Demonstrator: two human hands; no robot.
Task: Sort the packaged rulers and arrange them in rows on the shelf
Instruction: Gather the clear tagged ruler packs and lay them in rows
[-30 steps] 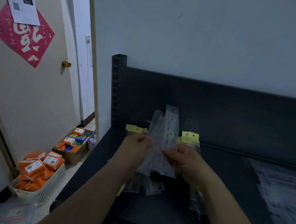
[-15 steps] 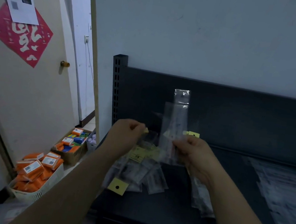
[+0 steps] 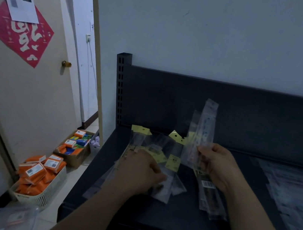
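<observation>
Since the earlier frame the left hand (image 3: 138, 174) has been lowered from the level of the right onto the pile (image 3: 154, 144), and the right hand (image 3: 217, 168) has been carried a little rightward with its packet (image 3: 205, 126).

Grip, right: fingers and thumb are closed on the lower part of the packet, which is held clear of the shelf (image 3: 151, 213). More packets show below this hand, running toward the camera. Whether they are held with it or lie on the shelf cannot be told.

Grip, left: the hand is laid knuckles-up on the pile with its fingers curled. The fingertips are hidden, so it cannot be told whether anything is pinched.

Location of goods: the pile is fanned out on the left part of the shelf, yellow header cards pointing to the back panel. A laid-out row (image 3: 295, 197) is seen on the right part, blurred.

Governing relation: the held packet's long axis stands nearly upright, leaning slightly left, and the row lies to the right of the grip and well apart from it. The right hand is the nearer. It is judged that sorting is in progress, and that the packet must be tipped flat and carried rightward to be placed.
</observation>
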